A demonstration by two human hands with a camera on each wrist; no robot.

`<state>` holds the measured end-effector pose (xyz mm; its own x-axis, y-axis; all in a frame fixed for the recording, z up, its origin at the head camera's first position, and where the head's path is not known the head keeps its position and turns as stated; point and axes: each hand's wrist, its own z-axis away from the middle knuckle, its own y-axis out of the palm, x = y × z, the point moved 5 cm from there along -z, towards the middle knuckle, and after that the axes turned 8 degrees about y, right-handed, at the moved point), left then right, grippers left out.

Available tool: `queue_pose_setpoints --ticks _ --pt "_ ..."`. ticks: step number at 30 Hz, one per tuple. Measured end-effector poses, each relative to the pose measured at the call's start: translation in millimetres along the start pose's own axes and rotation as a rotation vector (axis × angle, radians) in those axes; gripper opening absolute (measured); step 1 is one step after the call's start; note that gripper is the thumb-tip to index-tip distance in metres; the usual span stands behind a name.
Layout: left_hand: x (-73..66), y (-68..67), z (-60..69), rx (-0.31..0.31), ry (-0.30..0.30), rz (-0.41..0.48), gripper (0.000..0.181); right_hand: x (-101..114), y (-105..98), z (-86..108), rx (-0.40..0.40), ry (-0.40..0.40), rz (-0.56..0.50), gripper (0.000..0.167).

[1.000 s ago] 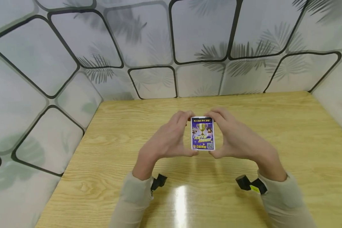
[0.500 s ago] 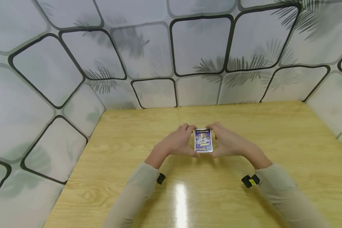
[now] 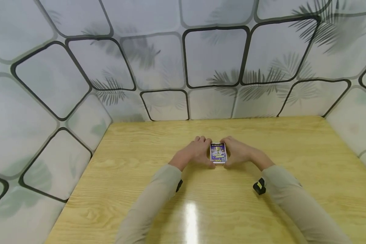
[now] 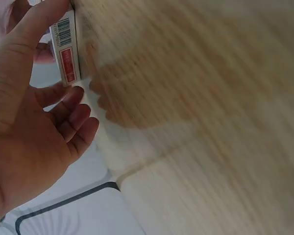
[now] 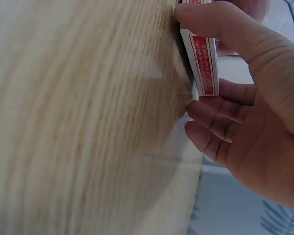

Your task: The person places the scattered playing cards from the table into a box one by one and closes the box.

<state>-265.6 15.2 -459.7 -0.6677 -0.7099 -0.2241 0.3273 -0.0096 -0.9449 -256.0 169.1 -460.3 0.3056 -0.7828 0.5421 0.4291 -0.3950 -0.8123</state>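
Between the two hands is a small pack of playing cards (image 3: 218,153), its face purple with a gold trophy and yellow lettering. My left hand (image 3: 197,151) grips its left side with thumb at the near edge and fingers at the far one. On the other side my right hand (image 3: 238,153) holds it the same way. A barcode and a red label show on the pack's narrow side (image 4: 66,49) in the left wrist view. The right wrist view shows a red and white side (image 5: 203,63). The pack is at or just above the tabletop; contact is hard to tell.
A light wood-grain table (image 3: 134,189) spreads under both arms, with a bright reflection near its front. Patterned wall panels (image 3: 213,57) with dark outlines and leaf prints border it at the back and sides. Each wrist carries a small black camera (image 3: 259,186).
Both hands have carried the pack down and away from the head, toward the tabletop, so it looks smaller. The view has tilted up slightly. Both hands keep their grip.
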Motion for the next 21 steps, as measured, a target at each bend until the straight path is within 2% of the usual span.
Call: queue_pose_setpoints --ticks 5,8,13,17,21 --pt "12.0 -5.1 -14.6 -0.034 0.007 -0.025 0.093 -10 -6 -16.8 -0.018 -0.014 0.002 0.088" --pt "17.4 -8.6 -22.8 -0.036 -0.011 -0.036 0.093 -15 -11 -26.6 -0.022 -0.010 0.013 0.087" --pt "23.1 -13.6 -34.7 -0.029 -0.083 0.015 0.092 -23 -20 -39.0 -0.044 0.028 0.008 0.090" --pt "30.1 -15.6 -37.7 -0.028 -0.149 0.082 0.093 -26 -21 -47.4 -0.073 0.030 -0.022 0.094" --pt "35.6 -16.9 -39.3 -0.044 -0.187 0.139 0.093 -28 -22 -56.6 -0.070 0.011 -0.049 0.096"
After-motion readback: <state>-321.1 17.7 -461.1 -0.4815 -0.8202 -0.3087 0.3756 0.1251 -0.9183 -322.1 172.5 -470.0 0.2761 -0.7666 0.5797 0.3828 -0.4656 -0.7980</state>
